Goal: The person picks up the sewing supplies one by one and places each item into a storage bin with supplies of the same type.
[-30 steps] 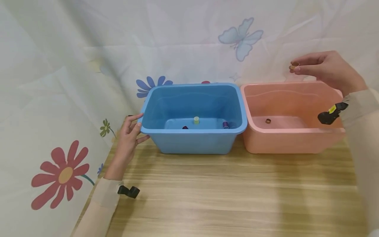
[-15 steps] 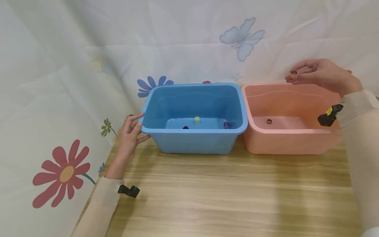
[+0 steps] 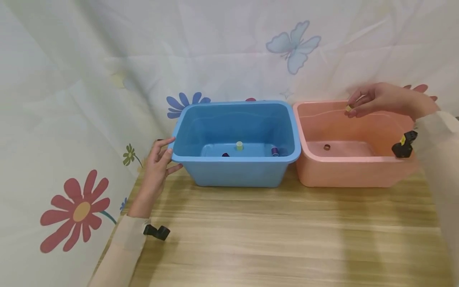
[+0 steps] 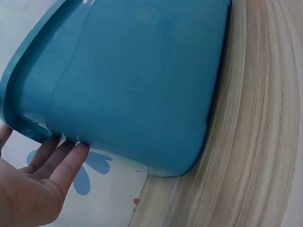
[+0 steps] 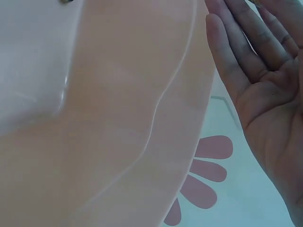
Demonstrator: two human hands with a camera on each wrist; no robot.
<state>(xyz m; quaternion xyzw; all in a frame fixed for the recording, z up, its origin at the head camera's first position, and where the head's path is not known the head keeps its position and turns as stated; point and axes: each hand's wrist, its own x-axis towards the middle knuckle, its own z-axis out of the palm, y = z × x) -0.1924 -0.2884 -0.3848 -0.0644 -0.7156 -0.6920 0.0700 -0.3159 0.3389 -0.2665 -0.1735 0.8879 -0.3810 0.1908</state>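
Note:
My right hand [image 3: 385, 99] is over the back of the pink plastic tub [image 3: 358, 158], pinching a small gold ring [image 3: 349, 108] between thumb and fingertips. In the right wrist view the hand [image 5: 270, 75] shows its palm, and the ring is mostly cut off at the top edge. A brownish ring [image 3: 326, 147] lies on that tub's floor. My left hand [image 3: 155, 165] holds the left rim of the blue plastic tub [image 3: 236, 158]; the left wrist view has fingertips [image 4: 78, 150] against its outer wall below the rim.
Inside the blue tub are a pale green spool [image 3: 239, 146], a purple thread spool [image 3: 274, 151] and a dark red piece [image 3: 225, 154], partly hidden by the front rim. Both tubs stand side by side on a wood-grain table [image 3: 251, 227], before a printed curtain [image 3: 229, 48].
My right hand has come down from above the pink tub's back rim, with the ring still pinched, and tilted it. The left hand stays on the blue tub's rim.

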